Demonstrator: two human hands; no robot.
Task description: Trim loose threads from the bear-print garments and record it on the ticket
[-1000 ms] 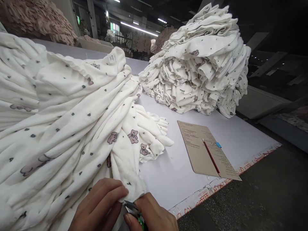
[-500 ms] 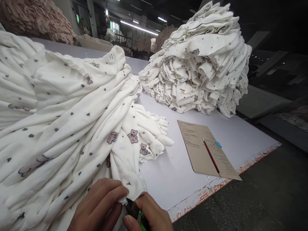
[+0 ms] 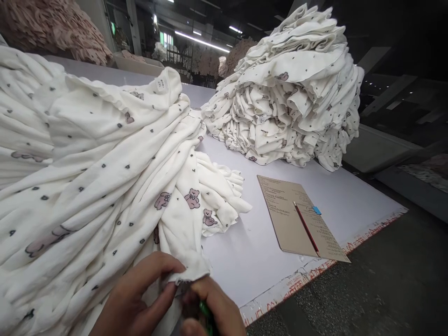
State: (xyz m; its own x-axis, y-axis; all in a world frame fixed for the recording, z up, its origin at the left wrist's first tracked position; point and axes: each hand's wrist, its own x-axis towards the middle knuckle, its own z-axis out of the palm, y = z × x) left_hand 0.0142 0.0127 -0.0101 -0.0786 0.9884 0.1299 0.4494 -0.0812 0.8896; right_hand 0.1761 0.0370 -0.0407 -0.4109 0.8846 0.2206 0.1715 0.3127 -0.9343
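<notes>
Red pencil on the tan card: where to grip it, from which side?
Pinch the red pencil at mid-shaft, coming from straight above, fingers across the shaft. It lies flat and diagonal on the tan card with nothing on top, so the top is open, and its near end sits close to the card's edge.

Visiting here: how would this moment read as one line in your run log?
left hand: holds edge of white bear-print fabric | right hand: holds green-handled snips at that edge
</notes>
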